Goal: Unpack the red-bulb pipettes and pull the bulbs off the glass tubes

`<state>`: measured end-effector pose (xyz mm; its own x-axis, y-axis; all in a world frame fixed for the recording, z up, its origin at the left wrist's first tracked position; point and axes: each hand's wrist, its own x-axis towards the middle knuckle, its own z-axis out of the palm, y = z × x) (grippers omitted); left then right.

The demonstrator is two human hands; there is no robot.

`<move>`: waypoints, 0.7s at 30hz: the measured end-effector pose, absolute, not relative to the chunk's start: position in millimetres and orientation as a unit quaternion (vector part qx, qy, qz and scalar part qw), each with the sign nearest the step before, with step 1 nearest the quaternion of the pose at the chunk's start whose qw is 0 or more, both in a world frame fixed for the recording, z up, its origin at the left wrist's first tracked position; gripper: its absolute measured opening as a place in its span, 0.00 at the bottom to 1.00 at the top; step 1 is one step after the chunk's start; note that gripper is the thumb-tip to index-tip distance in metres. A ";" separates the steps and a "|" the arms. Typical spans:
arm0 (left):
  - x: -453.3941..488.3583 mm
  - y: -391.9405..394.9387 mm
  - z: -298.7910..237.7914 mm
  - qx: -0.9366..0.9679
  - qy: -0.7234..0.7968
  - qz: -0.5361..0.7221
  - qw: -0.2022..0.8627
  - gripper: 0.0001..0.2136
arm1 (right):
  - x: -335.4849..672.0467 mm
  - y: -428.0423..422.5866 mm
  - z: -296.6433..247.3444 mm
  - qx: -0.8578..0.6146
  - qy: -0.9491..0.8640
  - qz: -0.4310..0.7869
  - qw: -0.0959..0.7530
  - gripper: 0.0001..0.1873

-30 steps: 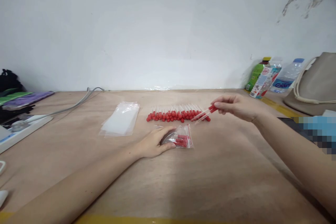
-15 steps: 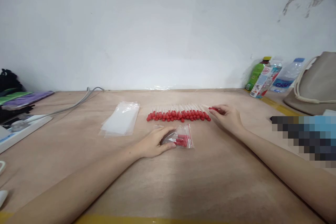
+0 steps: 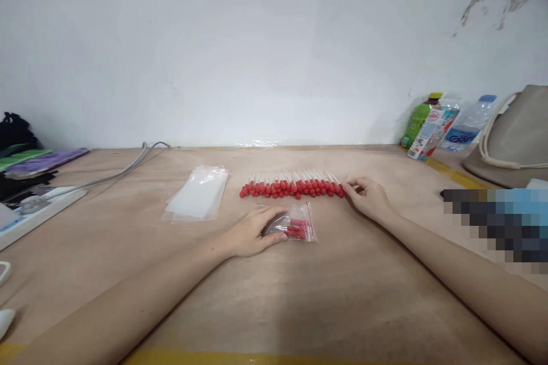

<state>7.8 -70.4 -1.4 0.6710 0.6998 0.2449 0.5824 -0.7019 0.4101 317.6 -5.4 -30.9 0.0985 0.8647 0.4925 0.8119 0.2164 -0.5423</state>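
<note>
A row of clear droppers with red bulbs [image 3: 291, 185] lies across the middle of the wooden table [image 3: 342, 296]. In front of it sits a small clear zip bag [image 3: 295, 226] with several red-bulbed droppers inside. My left hand [image 3: 250, 234] rests on the bag's left end, thumb and fingers curled around its mouth. At the right end of the dropper row lies my right hand [image 3: 369, 198], its fingers curled and pinching at the last red bulb there.
A stack of empty clear bags [image 3: 196, 199] lies left of the row. A power strip [image 3: 34, 208] and grey cable [image 3: 128, 166] are at far left. Bottles [image 3: 432, 125] and a beige bag [image 3: 514, 137] stand at back right.
My right hand, which held droppers up in the air, came down to the table at the right end of the row. The left hand has stayed on the bag.
</note>
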 end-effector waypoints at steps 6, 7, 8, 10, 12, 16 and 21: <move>7.7 -69.8 -1.3 0.901 0.358 0.194 0.149 0.23 | 322.6 2.0 -31.1 -0.687 -0.616 0.070 0.379 0.14; 7.8 -69.6 -1.6 0.901 0.357 0.195 0.148 0.23 | 323.6 4.3 -31.1 -0.696 -0.607 0.069 0.378 0.14; 7.8 -69.4 -1.9 0.902 0.357 0.196 0.148 0.23 | 324.6 7.0 -31.2 -0.703 -0.599 0.068 0.377 0.16; 7.8 -69.0 -2.7 0.902 0.355 0.197 0.148 0.23 | 326.6 12.9 -31.2 -0.718 -0.585 0.075 0.369 0.20; 7.6 -68.8 -3.1 0.902 0.356 0.198 0.145 0.23 | 328.4 18.7 -31.4 -0.731 -0.573 0.091 0.359 0.23; 7.3 -68.9 -2.7 0.900 0.363 0.195 0.145 0.23 | 331.7 27.0 -32.3 -0.742 -0.554 0.133 0.354 0.20; 7.9 -68.8 -2.4 0.901 0.357 0.199 0.145 0.23 | 333.4 28.3 -34.0 -0.731 -0.553 0.169 0.362 0.16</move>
